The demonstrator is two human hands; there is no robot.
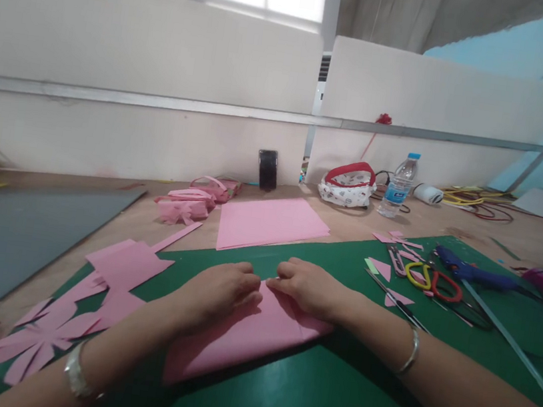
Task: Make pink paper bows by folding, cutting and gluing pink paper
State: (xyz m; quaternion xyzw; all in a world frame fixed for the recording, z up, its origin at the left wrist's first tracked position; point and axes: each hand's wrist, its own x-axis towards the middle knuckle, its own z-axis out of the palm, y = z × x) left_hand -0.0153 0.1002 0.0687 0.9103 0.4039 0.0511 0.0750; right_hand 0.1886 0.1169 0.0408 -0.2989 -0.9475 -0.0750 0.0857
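Note:
A pink sheet of paper (242,341) lies on the green cutting mat (305,397) in front of me, apparently folded over, with its near edge slightly raised. At its far edge my left hand (224,288) is closed, fingers curled down on the paper. Close beside it, my right hand (308,286) pinches the same edge between thumb and fingers. The fingertips nearly meet, and what lies under them is partly hidden. Left of my left hand are pink paper pieces (129,264) and a pink paper flower cutout (43,336).
Behind the mat lies a stack of pink paper (271,224). To the right are scissors (434,284), a pink utility knife (396,260), a pen (399,302) and a blue glue gun (474,269). Farther back stand a phone (267,170), a pouch (348,186) and a water bottle (398,188).

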